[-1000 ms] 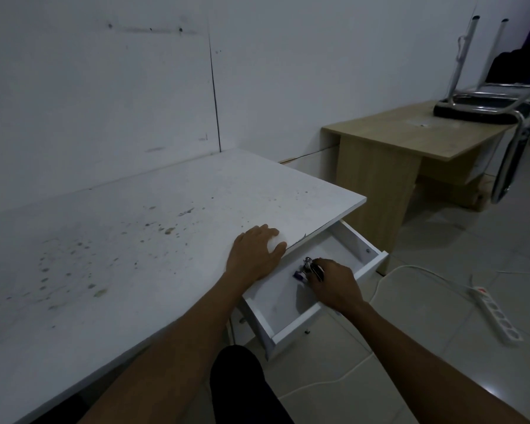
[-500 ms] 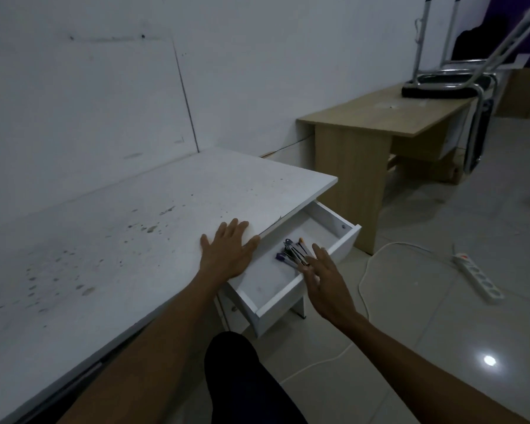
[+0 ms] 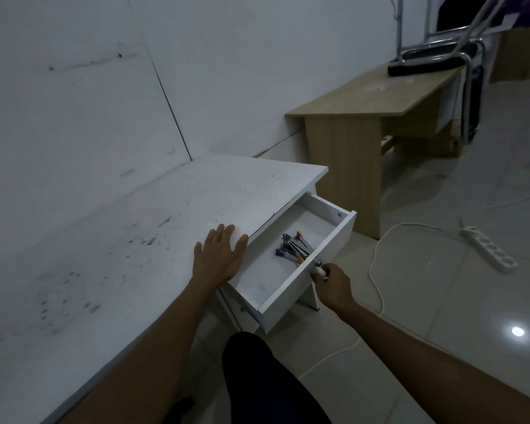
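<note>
A white drawer [image 3: 291, 289] stands pulled out from under the white desk [image 3: 135, 240]. Inside it lies a small bunch of pens and metal clips [image 3: 296, 247], near the drawer's front wall. My left hand [image 3: 219, 255] rests flat on the desk top by its right edge, fingers spread. My right hand [image 3: 331, 280] is outside the drawer front, fingers curled round the small knob [image 3: 318, 267] on it.
A wooden desk [image 3: 364, 105] stands behind to the right, with an upturned chair [image 3: 435, 59] on it. A white power strip [image 3: 488, 250] and its cable [image 3: 377, 270] lie on the tiled floor. My dark-clothed knee [image 3: 257, 371] is below the drawer.
My right hand let go of the pens in the drawer, drew back out over the front wall and took hold of the knob. The left hand flattened on the desk.
</note>
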